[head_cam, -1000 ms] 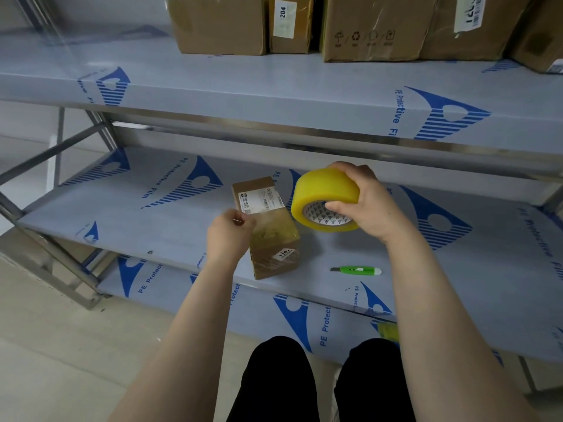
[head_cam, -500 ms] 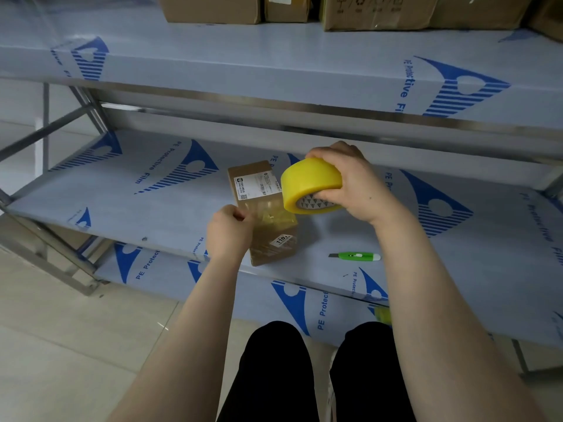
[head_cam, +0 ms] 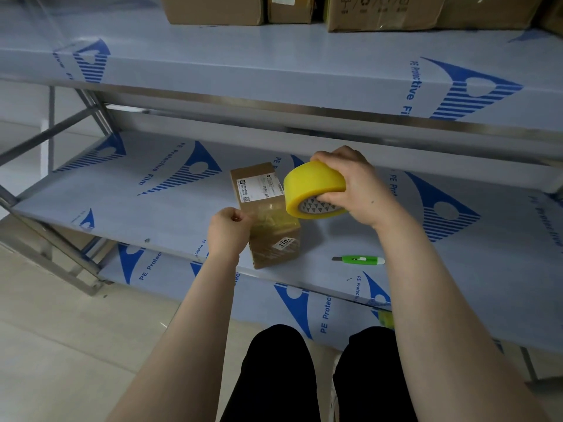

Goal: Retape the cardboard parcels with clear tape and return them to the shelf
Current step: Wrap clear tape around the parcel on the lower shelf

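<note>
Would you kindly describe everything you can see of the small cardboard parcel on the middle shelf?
The parcel is an oblong box of brown cardboard, lying flat on the middle shelf near its front edge. A white label covers its far end; a white sticker sits near its front. Glossy clear tape crosses its middle. The left hand pinches that tape at its left edge; the right hand holds the tape roll beside its right edge.

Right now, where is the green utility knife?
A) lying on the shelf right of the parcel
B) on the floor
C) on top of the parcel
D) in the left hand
A: the green utility knife lies on the shelf beside the parcel; the right hand grips the tape roll, the left hand pinches the tape strip.
</note>
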